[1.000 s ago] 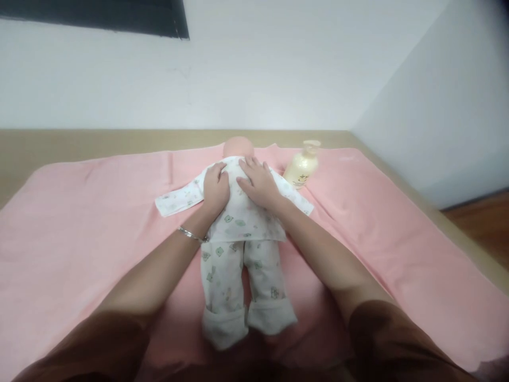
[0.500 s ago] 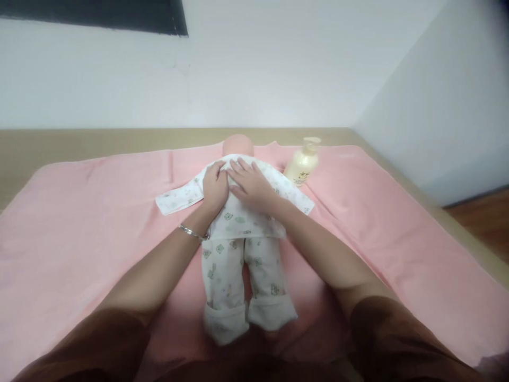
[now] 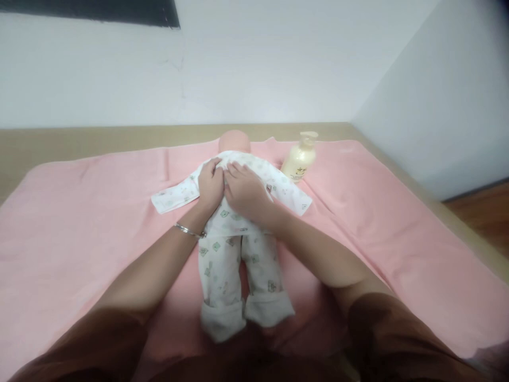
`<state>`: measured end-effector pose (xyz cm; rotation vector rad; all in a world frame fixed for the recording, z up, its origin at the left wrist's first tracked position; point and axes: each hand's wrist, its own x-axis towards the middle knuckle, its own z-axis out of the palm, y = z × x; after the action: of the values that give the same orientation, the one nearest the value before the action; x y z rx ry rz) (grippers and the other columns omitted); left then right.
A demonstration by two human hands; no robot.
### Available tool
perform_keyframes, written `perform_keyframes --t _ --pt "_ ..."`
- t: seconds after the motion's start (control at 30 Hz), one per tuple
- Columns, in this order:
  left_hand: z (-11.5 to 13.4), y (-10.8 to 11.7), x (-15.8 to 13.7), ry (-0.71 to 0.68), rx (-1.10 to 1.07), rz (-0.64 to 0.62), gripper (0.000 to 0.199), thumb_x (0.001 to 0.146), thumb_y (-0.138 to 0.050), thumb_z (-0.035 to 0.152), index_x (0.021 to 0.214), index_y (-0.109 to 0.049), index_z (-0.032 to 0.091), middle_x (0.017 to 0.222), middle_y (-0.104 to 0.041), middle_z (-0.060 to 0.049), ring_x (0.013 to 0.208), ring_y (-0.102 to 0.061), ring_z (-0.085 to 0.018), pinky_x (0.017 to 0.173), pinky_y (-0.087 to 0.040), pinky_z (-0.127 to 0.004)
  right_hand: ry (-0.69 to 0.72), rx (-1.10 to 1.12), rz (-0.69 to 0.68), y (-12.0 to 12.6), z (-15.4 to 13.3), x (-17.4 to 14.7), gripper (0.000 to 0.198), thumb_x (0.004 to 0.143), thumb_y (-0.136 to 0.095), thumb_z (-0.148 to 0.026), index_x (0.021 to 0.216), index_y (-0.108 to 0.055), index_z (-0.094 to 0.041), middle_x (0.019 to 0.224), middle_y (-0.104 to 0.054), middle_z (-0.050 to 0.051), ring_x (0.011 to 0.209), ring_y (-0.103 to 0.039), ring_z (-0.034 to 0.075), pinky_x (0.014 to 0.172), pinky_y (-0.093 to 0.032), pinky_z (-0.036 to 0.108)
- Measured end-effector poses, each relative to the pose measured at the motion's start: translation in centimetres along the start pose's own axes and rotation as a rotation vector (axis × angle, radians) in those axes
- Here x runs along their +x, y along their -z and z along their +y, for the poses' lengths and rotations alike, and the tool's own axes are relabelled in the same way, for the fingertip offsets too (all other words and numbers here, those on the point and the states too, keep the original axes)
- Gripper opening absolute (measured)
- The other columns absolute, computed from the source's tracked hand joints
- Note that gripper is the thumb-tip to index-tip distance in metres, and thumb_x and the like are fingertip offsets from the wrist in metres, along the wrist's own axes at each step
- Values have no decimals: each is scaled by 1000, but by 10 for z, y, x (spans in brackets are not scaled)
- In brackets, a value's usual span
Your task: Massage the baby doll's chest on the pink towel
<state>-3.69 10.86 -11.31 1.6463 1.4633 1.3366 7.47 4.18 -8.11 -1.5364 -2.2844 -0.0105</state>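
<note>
A baby doll point(image 3: 234, 141) lies stretched out away from me, its smooth round head at the far end and no face showing. It wears a white patterned shirt point(image 3: 238, 228) with the sleeves spread sideways and matching trousers point(image 3: 258, 260) with turned-up cuffs. My left hand point(image 3: 211, 183) is curled against the upper body on the left, its grip partly hidden. Flat on the upper body, beside it, rests my right hand point(image 3: 246, 191), fingers stretched toward the doll's head. A silver bracelet point(image 3: 189, 230) circles my left wrist.
Under the doll spreads a pink blanket point(image 3: 87, 212) on a light wooden surface point(image 3: 59, 140). A cream pump bottle point(image 3: 301, 156) stands near the right sleeve. A white wall point(image 3: 258, 63) rises behind, with another wall point(image 3: 449, 95) at the right.
My right hand has slid slightly toward me along the doll's upper body, its fingers closer together. The left hand keeps its place on the doll. The whole view has shifted slightly.
</note>
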Motion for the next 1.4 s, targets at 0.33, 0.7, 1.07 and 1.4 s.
perform_keyframes --t 0.33,0.7,1.07,1.4 --pt "7 1 -3 -1 55 -7 43 83 -44 21 119 -67 18 133 -67 -8 129 -56 -24 119 -39 -41 -295 -42 1 7 30 19 58 103 -34 -36 144 -43 5 151 -47 27 144 -41 35 121 -29 49" --pt "6 0 -4 21 49 14 42 83 -44 22 117 -68 18 131 -68 -7 125 -59 -23 117 -43 -39 -108 -298 -75 14 -16 -10 51 98 -33 -13 142 -45 11 148 -47 32 143 -44 37 121 -31 48" --pt "29 0 -15 -197 535 -193 51 93 -32 20 135 -56 3 147 -54 -21 142 -46 -32 124 -31 -51 -288 15 -48 4 48 26 61 103 -32 -45 142 -45 0 153 -45 25 143 -39 34 119 -27 50" --pt "27 3 1 -137 577 -355 57 97 -30 30 147 -44 6 160 -38 -19 152 -31 -32 126 -25 -55 -250 -249 -123 24 21 17 41 102 -28 -22 122 -56 -1 118 -65 27 111 -62 33 96 -44 44"
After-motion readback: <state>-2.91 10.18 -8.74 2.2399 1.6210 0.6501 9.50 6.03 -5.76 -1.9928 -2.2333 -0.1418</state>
